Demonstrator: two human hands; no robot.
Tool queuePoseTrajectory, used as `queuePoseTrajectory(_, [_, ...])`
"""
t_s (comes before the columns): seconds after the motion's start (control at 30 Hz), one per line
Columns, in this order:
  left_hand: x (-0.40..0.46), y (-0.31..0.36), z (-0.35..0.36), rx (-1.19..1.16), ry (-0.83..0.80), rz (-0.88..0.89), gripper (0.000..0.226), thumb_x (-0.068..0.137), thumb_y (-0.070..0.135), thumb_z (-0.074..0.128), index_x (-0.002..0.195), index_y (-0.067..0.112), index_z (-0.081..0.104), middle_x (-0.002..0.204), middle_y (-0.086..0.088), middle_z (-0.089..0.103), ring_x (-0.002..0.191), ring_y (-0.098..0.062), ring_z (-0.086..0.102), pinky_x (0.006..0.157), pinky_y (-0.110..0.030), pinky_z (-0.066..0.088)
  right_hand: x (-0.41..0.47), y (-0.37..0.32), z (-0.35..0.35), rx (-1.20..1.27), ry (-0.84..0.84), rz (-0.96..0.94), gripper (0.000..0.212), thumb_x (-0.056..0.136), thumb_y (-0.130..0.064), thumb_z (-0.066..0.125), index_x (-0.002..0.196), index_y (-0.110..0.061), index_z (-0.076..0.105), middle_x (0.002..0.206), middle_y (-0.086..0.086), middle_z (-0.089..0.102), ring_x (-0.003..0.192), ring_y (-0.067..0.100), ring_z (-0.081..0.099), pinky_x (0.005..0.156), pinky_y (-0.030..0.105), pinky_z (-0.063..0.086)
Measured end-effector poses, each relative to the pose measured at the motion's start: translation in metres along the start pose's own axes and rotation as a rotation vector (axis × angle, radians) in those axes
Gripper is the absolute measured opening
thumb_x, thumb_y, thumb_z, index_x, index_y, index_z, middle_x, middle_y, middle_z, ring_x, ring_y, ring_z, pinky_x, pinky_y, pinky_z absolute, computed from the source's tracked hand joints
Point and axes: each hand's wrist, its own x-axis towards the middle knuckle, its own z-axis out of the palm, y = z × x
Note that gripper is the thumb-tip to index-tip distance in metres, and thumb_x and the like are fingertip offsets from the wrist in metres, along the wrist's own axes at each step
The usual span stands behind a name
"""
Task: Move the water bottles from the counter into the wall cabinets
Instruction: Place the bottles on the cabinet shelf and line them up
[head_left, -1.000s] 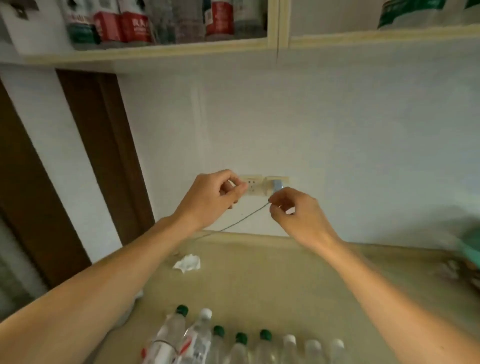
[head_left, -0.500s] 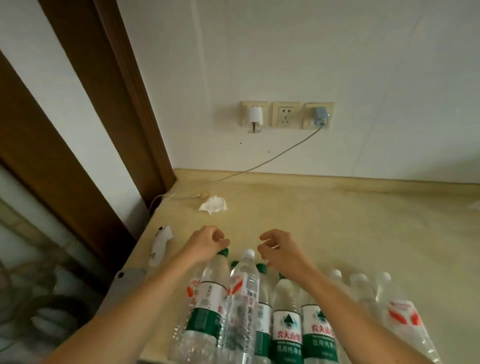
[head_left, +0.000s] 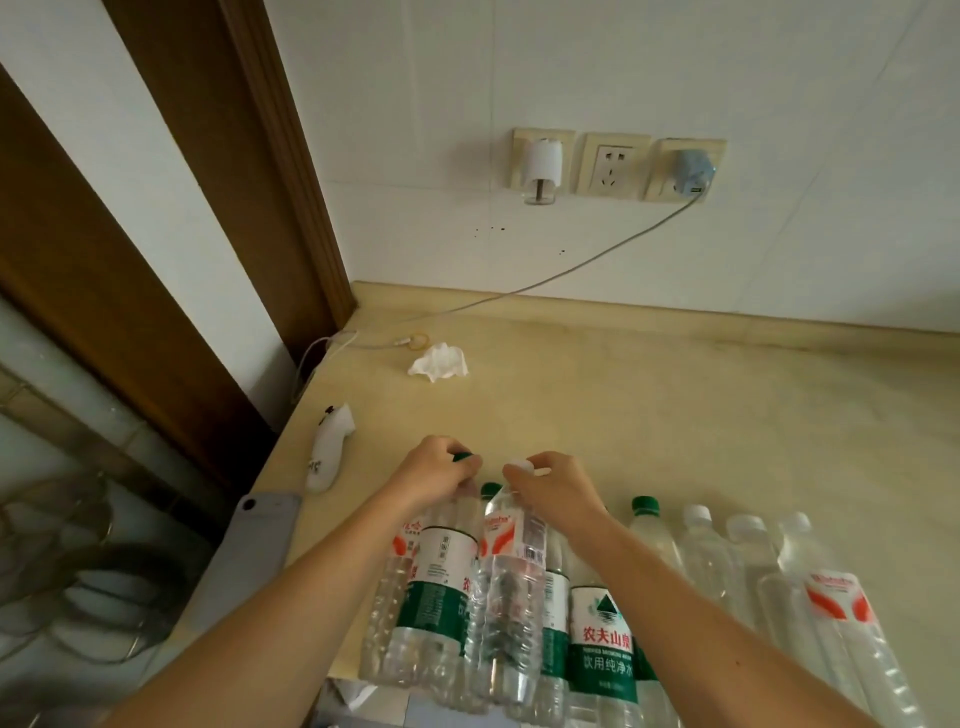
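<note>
Two hands, fingers clamped: left (head_left: 439, 475) on green-capped bottle (head_left: 441, 571) neck, right (head_left: 553, 488) on white-capped bottle (head_left: 511, 587) (both upright).

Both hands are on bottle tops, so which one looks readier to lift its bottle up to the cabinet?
Neither clearly. The left hand grips the green-capped bottle at its neck, and the right hand grips the white-capped bottle likewise. Both bottles stand upright, so each hand could probably lift its own.

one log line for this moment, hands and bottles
left hand: grips green-capped bottle | right hand: grips white-capped bottle | both bottles on counter
</note>
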Motion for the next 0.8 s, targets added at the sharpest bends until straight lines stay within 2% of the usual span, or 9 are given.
queuePoseTrajectory(0.07, [-0.003,0.001,-0.001,-0.030,-0.001,-0.002,0.022,0.098,0.029,0.064,0.111,0.013,0.069,0.094,-0.005,0.076,0.087,-0.022,0.075,0.090,-0.046,0.058,-0.001,-0.004,0.002,0.007,0.015,0.017,0.024,0.087,-0.036,0.070,0.099,-0.015,0.068,0.090,0.007,0.076,0.083,0.025,0.074,0.084,0.048,0.061])
queuePoseTrajectory(0.23, [-0.006,0.000,-0.007,-0.098,0.000,0.000,0.015,0.098,0.025,0.064,0.101,0.014,0.074,0.093,-0.005,0.077,0.091,-0.025,0.074,0.092,-0.047,0.057,-0.007,-0.010,-0.002,0.052,0.036,0.046,0.030,0.090,-0.032,0.072,0.095,-0.002,0.075,0.091,0.014,0.077,0.088,0.031,0.075,0.087,0.048,0.060])
queuePoseTrajectory(0.4, [-0.008,0.011,-0.021,-0.152,-0.004,0.026,0.011,0.097,0.023,0.066,0.093,0.019,0.075,0.093,-0.004,0.078,0.090,-0.018,0.073,0.075,-0.026,0.057,-0.019,-0.024,-0.025,0.091,0.049,-0.092,0.019,0.091,-0.028,0.073,0.087,-0.010,0.076,0.083,0.007,0.077,0.083,0.025,0.074,0.086,0.044,0.060])
queuePoseTrajectory(0.5, [-0.009,0.029,-0.028,-0.182,0.013,0.065,0.009,0.097,0.024,0.067,0.096,0.020,0.075,0.098,-0.002,0.077,0.099,-0.020,0.071,0.090,-0.037,0.055,-0.028,-0.039,-0.047,0.085,0.092,-0.220,0.014,0.091,-0.024,0.073,0.080,-0.016,0.076,0.077,0.002,0.077,0.078,0.019,0.072,0.081,0.040,0.059])
queuePoseTrajectory(0.57, [-0.012,0.050,-0.033,-0.235,0.025,0.091,0.012,0.097,0.024,0.067,0.102,0.017,0.075,0.097,-0.001,0.077,0.096,-0.020,0.072,0.089,-0.038,0.058,-0.035,-0.051,-0.065,0.053,0.130,-0.306,0.017,0.092,-0.023,0.072,0.075,-0.023,0.074,0.073,-0.003,0.076,0.077,0.019,0.070,0.072,0.035,0.057])
queuePoseTrajectory(0.63, [-0.016,0.075,-0.037,-0.354,0.011,0.126,0.013,0.096,0.022,0.067,0.104,0.015,0.075,0.094,-0.005,0.078,0.093,-0.021,0.075,0.090,-0.040,0.059,-0.042,-0.061,-0.084,0.006,0.176,-0.389,0.021,0.093,-0.023,0.070,0.073,-0.024,0.074,0.072,-0.003,0.075,0.078,0.023,0.070,0.070,0.034,0.055])
queuePoseTrajectory(0.7, [-0.019,0.103,-0.040,-0.411,0.002,0.218,0.010,0.096,0.020,0.067,0.101,0.016,0.075,0.094,-0.010,0.078,0.090,-0.022,0.076,0.089,-0.042,0.060,-0.047,-0.070,-0.105,-0.005,0.238,-0.461,0.018,0.094,-0.025,0.069,0.077,-0.021,0.074,0.076,-0.001,0.075,0.082,0.028,0.071,0.075,0.042,0.057])
queuePoseTrajectory(0.77, [-0.020,0.129,-0.038,-0.414,0.006,0.351,0.010,0.097,0.018,0.066,0.102,0.016,0.075,0.095,-0.012,0.077,0.084,-0.016,0.075,0.074,-0.029,0.062,-0.050,-0.075,-0.125,0.012,0.299,-0.509,0.009,0.093,-0.026,0.071,0.097,-0.019,0.074,0.084,0.001,0.076,0.084,0.024,0.072,0.074,0.040,0.057])
queuePoseTrajectory(0.8, [-0.021,0.141,-0.034,-0.386,0.027,0.417,0.010,0.097,0.017,0.066,0.103,0.017,0.074,0.095,-0.010,0.077,0.085,-0.014,0.075,0.073,-0.023,0.059,-0.050,-0.076,-0.134,0.014,0.329,-0.523,0.019,0.092,-0.026,0.072,0.108,-0.016,0.072,0.089,0.005,0.076,0.085,0.022,0.072,0.076,0.038,0.057])
